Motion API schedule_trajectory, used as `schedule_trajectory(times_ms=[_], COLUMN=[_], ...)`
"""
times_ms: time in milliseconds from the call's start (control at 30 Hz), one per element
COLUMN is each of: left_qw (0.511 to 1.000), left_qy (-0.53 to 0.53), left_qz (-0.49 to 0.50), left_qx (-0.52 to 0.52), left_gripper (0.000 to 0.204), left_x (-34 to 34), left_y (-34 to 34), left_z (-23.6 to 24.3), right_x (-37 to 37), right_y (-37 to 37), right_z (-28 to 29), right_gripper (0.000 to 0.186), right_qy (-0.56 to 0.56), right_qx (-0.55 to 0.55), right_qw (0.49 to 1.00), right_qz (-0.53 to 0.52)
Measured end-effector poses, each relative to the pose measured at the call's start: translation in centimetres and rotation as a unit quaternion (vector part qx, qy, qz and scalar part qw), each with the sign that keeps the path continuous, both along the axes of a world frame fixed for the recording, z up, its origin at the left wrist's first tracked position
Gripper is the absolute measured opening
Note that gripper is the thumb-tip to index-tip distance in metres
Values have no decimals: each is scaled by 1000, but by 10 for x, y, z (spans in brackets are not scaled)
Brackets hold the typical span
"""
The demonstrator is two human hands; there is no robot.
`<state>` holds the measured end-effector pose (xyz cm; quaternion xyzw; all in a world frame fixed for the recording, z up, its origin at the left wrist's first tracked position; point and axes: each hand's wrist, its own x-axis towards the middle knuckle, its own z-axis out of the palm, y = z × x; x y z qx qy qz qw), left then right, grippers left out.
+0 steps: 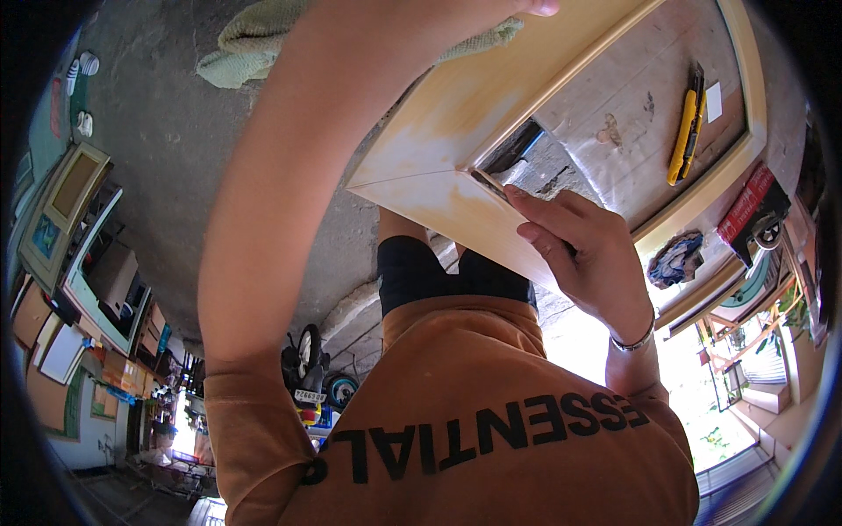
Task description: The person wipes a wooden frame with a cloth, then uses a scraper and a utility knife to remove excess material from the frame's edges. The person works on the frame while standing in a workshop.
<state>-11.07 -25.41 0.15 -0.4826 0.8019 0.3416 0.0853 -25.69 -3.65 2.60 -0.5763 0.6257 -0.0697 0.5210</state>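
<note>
A pale wooden frame (421,167) with smoothed, patchy whitish areas extends in front of me, its corner pointing toward my left. My right hand (579,245) pinches a thin flat tool (488,184) against the frame's inner edge near that corner joint; its exact kind is hard to make out. My left forearm (289,167) reaches up across the view to the far part of the frame. Of my left hand (539,7) only a fingertip and part of the back show at the top edge; its grip is cut off. A yellow and black utility knife (687,127) lies within the frame's opening.
Beside the knife is a small white piece (713,103). A crumpled bluish cloth (674,259) and a red and black box (752,215) lie to the right. A pale green towel (250,44) is beyond my left arm. Motorbikes (307,359) and cluttered furniture (105,263) stand around.
</note>
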Motion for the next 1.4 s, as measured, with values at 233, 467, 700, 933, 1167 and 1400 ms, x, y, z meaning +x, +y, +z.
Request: schedule_trajectory(times_ms=[233, 467, 700, 933, 1167, 1400], left_qw=[998, 1000, 999, 998, 999, 999], left_qy=[14, 9, -7, 19, -18, -36], left_qz=[13, 3, 15, -16, 16, -27], left_qx=[-57, -19, 31, -59, 37, 17], left_gripper=[57, 57, 58, 61, 61, 59], left_x=[3, 2, -5, 0, -8, -4], left_y=[12, 5, 0, 11, 1, 2], left_z=[-5, -7, 6, -3, 4, -6], right_x=[-1, 15, 47, 73, 82, 89], right_y=[0, 19, 46, 60, 64, 68], right_z=[-2, -7, -19, -29, -31, -33], right_gripper=[33, 34, 37, 36, 38, 39], right_qy=[15, -7, -42, -48, -56, -70], right_qx=[-9, -18, -58, -78, -59, -41], right_qw=[1000, 998, 979, 960, 951, 942], right_qz=[22, -61, -191, -264, -298, -325])
